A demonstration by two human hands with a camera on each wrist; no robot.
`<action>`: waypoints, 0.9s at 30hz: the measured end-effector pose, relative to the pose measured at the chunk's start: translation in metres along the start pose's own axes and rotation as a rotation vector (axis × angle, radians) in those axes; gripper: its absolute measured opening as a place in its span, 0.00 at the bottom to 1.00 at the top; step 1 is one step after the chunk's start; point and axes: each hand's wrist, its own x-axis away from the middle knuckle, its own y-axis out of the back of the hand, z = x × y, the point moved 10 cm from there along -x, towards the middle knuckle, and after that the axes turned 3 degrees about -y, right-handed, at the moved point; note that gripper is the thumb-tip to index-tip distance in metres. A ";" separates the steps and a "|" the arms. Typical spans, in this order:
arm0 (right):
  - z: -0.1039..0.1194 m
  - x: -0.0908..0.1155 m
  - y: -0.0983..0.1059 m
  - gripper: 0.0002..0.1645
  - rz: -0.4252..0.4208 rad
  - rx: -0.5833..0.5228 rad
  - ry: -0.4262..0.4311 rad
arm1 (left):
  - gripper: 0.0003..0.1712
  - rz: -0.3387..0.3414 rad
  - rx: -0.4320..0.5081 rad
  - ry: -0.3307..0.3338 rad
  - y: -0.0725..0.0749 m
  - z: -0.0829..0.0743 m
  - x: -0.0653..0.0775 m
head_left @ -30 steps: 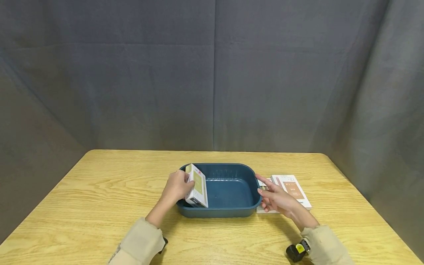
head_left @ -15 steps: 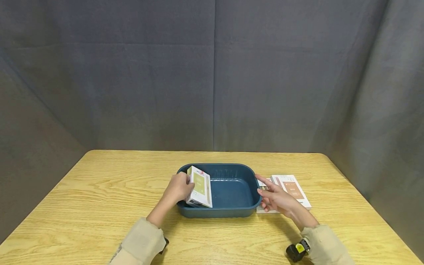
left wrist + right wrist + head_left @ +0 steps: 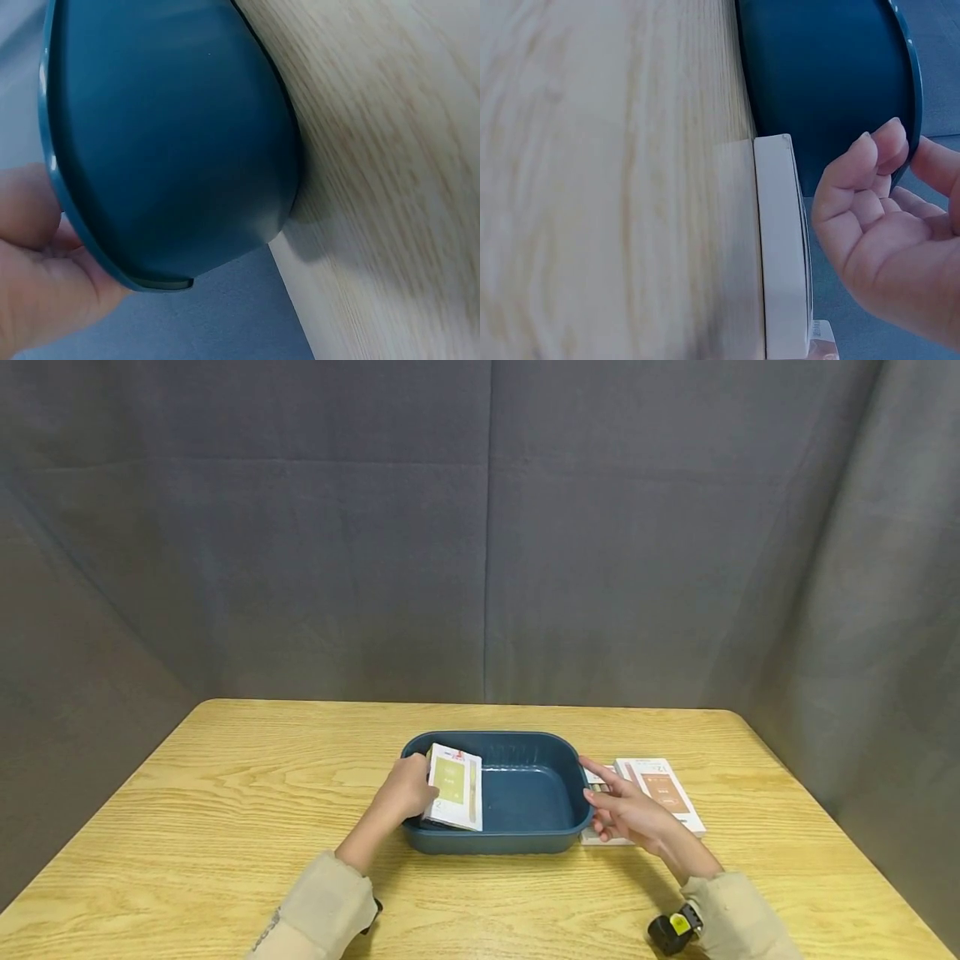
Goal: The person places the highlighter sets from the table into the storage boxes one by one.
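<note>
My left hand (image 3: 407,787) reaches over the left end of a dark blue plastic basin (image 3: 495,842) and grips a white box with a green label (image 3: 452,785). The box leans inside the basin's left part, its printed face up. In the left wrist view the basin's wall (image 3: 172,142) hides the box and most of the fingers. At the other end, my right hand (image 3: 630,812) holds the basin's rim. The right wrist view shows that hand (image 3: 889,217) with thumb and fingers about the rim, several fingers curled against the outer wall.
To the right of the basin lie a white box with a reddish-brown label (image 3: 662,793) and another white box (image 3: 600,840), partly under my right hand. All stand on a wooden table (image 3: 262,793). Grey curtains (image 3: 480,527) hang behind and at the sides.
The box in my left hand has tipped from steep to flatter, its top swinging toward the basin's middle and lower. My right hand stays at the rim.
</note>
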 end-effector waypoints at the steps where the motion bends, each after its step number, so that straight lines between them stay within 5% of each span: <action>1: 0.000 0.000 0.000 0.39 -0.002 0.001 -0.001 | 0.07 0.004 -0.013 0.002 0.000 0.000 0.000; 8: 0.000 0.000 0.000 0.39 -0.001 -0.001 -0.003 | 0.17 -0.026 -0.038 -0.032 0.005 -0.003 0.000; 14: 0.000 0.000 0.001 0.39 0.000 0.001 -0.005 | 0.09 -0.203 -0.039 -0.142 0.025 -0.008 0.003; 18: -0.001 0.000 0.002 0.39 -0.006 0.002 -0.016 | 0.11 -0.261 -0.050 -0.172 0.036 -0.008 0.006; 22: -0.002 0.000 0.002 0.39 -0.006 0.004 -0.021 | 0.15 -0.243 -0.045 -0.156 0.043 -0.002 0.008; 27: -0.002 0.000 0.003 0.39 -0.006 0.012 -0.022 | 0.26 -0.116 -0.014 -0.129 0.043 0.008 0.006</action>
